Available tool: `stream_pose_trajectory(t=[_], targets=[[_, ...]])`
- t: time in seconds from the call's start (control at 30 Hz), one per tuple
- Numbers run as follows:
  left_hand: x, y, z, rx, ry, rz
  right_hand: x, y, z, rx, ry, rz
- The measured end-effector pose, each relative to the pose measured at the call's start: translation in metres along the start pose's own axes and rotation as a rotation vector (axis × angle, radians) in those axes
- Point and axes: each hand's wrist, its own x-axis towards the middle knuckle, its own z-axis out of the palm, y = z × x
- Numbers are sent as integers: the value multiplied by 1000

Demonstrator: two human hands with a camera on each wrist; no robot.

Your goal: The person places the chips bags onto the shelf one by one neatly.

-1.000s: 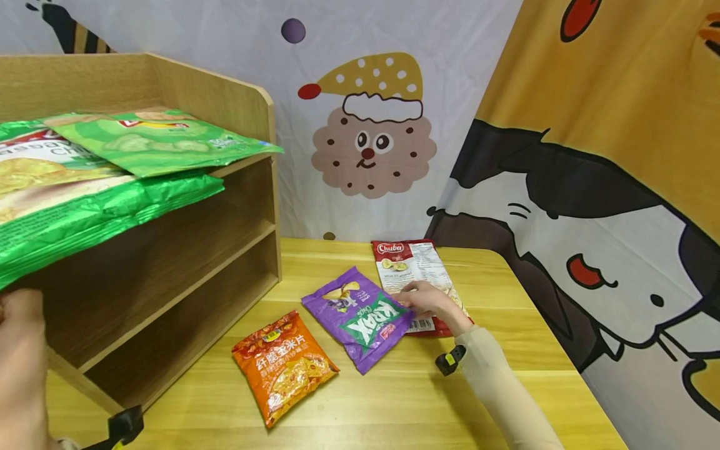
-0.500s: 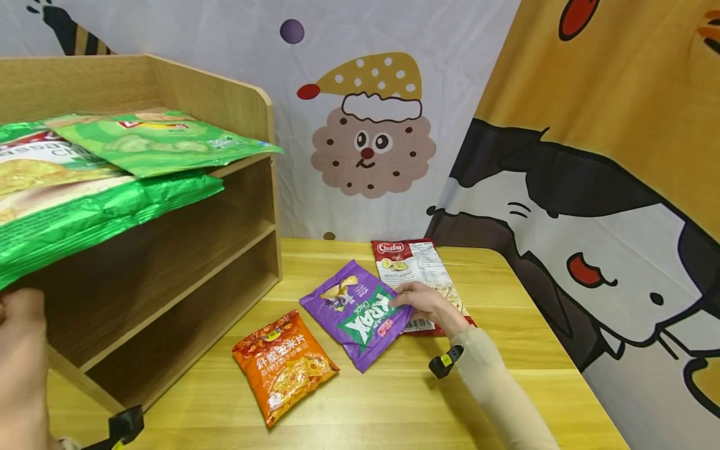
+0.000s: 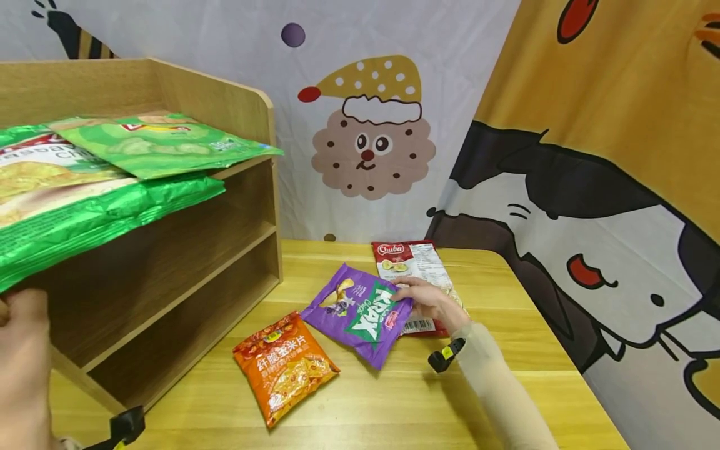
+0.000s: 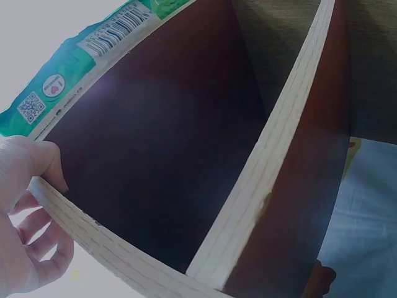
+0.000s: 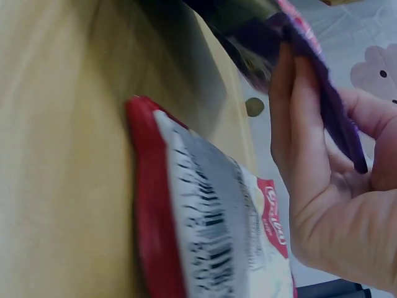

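My right hand pinches the right edge of a purple KRAX chip bag. The right wrist view shows the thumb on one side of the bag's purple edge and the fingers on the other, with the bag raised over the table. Partly behind this hand lies a red and white Chuba chip bag. At the far left my left hand grips the near side panel of a wooden shelf. Its thumb is inside the panel and its fingers are outside, as the left wrist view shows.
An orange snack bag lies on the wooden table, left of the purple one. Green chip bags lie on top of the shelf and stick out over its front edge. Behind the table hangs a printed cloth.
The purple bag has turned slightly in my right hand, its upper corner shifting left and its lower corner right. My left hand keeps its grip on the shelf.
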Motion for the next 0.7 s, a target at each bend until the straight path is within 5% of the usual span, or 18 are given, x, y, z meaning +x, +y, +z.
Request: stream_pose_trajectory(t=[0.37, 0.7], targets=[[-2, 0, 0, 12, 19, 25, -2, -30, -11, -52, -130, -108], [-1, 0, 1, 54, 43, 73, -12, -48, -4, -81, -362, -245]])
